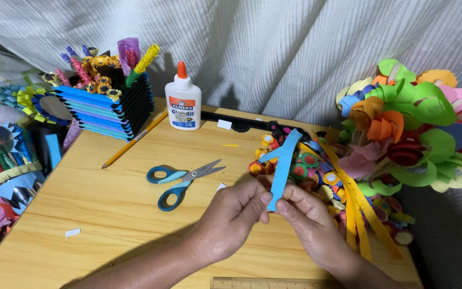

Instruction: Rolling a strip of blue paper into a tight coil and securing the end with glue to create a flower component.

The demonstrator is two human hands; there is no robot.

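Leftmost: blue stick holder (105,109) w/ paper flowers at table's back-left corner, pencil (135,139) lying diagonal beside it. Glue bottle (183,99) upright near back edge, scissors (180,179) flat on wooden table (108,214), blades slightly apart, pointing right. Centre-front: left hand (231,214) pinching lower end of blue paper strip (283,168) btwn thumb & fingers, closed on it. Right hand (308,214) just beside, fingertips closed on same lower end from the right; both hands touching strip at about equal reach, neither clearly nearer. Strip's long axis up & slightly right, away from fingers, upper end forking into two tails over pile of small rolled paper flowers (308,163). Further right: yellow paper strips (356,206) fanning down, big paper flower bouquet (407,128) at far right. Ruler (263,282) at near edge.
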